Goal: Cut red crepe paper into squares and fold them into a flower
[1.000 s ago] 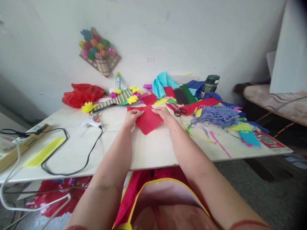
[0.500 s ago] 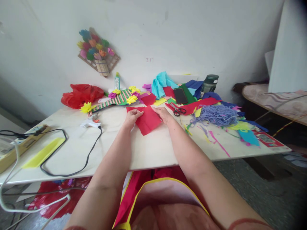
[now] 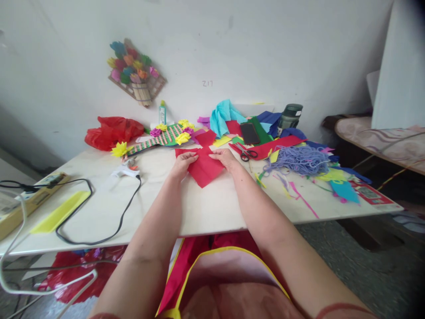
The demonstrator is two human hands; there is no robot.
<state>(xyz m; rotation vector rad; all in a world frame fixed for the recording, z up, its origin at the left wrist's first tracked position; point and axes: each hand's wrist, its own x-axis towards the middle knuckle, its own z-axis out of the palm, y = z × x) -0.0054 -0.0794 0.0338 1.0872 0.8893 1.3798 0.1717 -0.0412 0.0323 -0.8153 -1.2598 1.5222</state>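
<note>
A red sheet of paper [image 3: 205, 169] lies on the white table [image 3: 212, 206] in front of me, one corner pointing toward me. My left hand [image 3: 182, 162] pinches its upper left edge, fingers curled on the paper. My right hand [image 3: 226, 158] presses on its upper right edge with fingers bent over the paper. Both hands are close together at the top of the sheet.
Black-handled scissors [image 3: 247, 153] and lilac yarn [image 3: 300, 160] lie right of my hands among coloured paper scraps. A glue gun [image 3: 125, 170] with a black cord, a yellow strip [image 3: 59, 212] and a power strip [image 3: 29, 195] sit left. A red bag [image 3: 113, 129] and dark bottle [image 3: 290, 116] stand at the wall.
My right hand has slid slightly left along the top edge of the red paper. The left hand has hardly moved.
</note>
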